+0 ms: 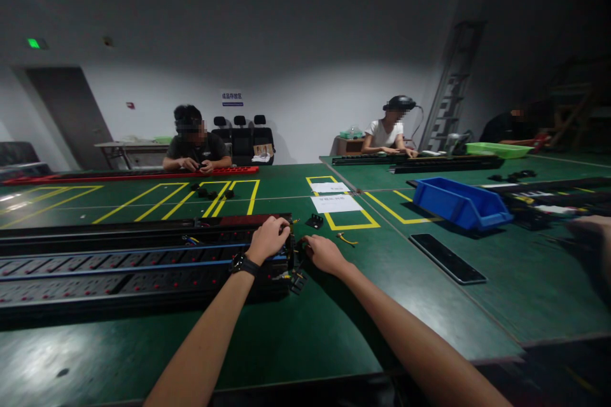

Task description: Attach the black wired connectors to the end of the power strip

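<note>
- Loosely curled, the left hand's fingers (pixel 281 224) rest at the black strips' (pixel 162 276) right end; any grip is hidden.
- Right hand (pixel 329 255): fingers bent, just beside that end; cannot tell what they hold.
- Strips lie leftward on the green table (pixel 296 343).
- Farther right: yellow wire (pixel 347 241), phone (pixel 447 259), blue bin (pixel 439 203).

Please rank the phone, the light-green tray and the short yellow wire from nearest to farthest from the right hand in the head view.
1. Short yellow wire: just beyond the right hand.
2. Phone: farther to the right.
3. Light-green tray: far right, beyond the blue bin.
</note>
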A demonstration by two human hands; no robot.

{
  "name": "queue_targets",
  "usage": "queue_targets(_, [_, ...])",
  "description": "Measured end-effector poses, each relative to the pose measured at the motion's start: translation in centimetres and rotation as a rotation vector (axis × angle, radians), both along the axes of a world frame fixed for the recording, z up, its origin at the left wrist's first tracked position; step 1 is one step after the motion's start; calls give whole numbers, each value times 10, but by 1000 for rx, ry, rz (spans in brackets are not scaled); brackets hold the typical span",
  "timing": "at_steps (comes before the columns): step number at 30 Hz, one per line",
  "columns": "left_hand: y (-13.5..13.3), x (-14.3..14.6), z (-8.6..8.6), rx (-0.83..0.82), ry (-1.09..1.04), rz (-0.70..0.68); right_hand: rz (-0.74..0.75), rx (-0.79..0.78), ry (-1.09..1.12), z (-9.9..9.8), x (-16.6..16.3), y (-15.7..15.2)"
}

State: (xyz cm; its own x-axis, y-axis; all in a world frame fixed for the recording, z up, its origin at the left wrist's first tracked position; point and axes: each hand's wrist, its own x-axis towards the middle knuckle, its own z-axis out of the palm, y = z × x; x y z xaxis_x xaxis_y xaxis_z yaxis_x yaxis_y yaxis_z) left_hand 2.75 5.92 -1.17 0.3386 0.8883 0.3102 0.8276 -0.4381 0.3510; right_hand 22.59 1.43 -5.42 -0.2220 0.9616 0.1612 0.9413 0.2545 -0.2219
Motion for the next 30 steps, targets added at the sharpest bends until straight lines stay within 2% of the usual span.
queue_targets(30, [1,-1,0,18,18,-8,1,-18,37,-2,0,1])
